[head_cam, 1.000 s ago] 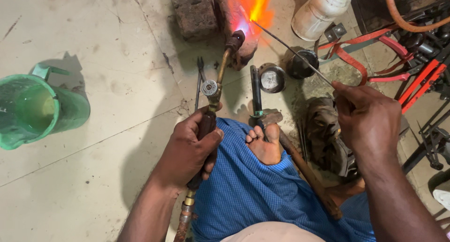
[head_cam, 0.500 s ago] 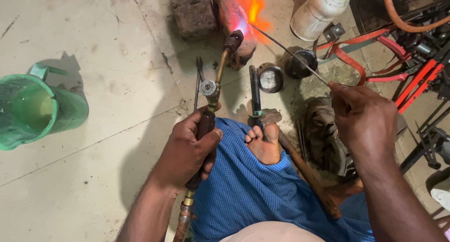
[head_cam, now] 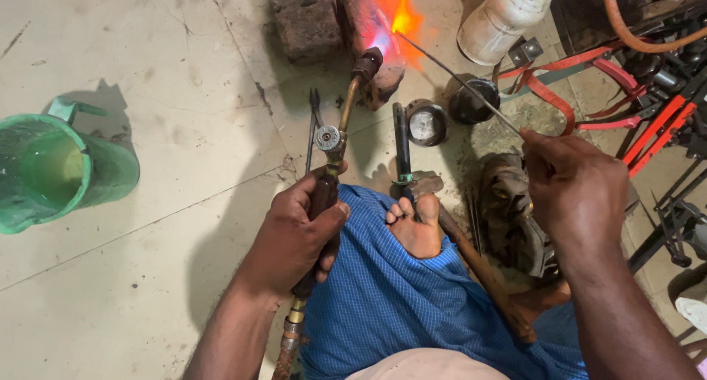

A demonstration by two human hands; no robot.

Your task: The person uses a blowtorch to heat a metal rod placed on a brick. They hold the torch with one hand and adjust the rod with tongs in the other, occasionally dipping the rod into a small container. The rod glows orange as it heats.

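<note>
So the left hand is wrapped tight around the dark handle of a brass gas torch, fingers fully closed on it. The torch runs up and away from that hand, and its tip sits right by an orange flame that licks against a dark brick on the concrete floor.

The right hand is closed too, pinching a thin metal filler rod between the fingertips. The rod slants up and left from that hand, and its far end sits right in the flame, just beside the torch tip.

Everything else, relative to the flame: a white plastic jug stands just to its right. Below it lie two round gauges, and a pair of pliers lies just left of the torch neck. A bare foot rests lower down, between the two hands, on blue checked cloth, touching a dark flat tool that points up toward the fire. Far off to the lower left sits a green plastic jug. To the right, red and orange hoses tangle with dark metal gear.
</note>
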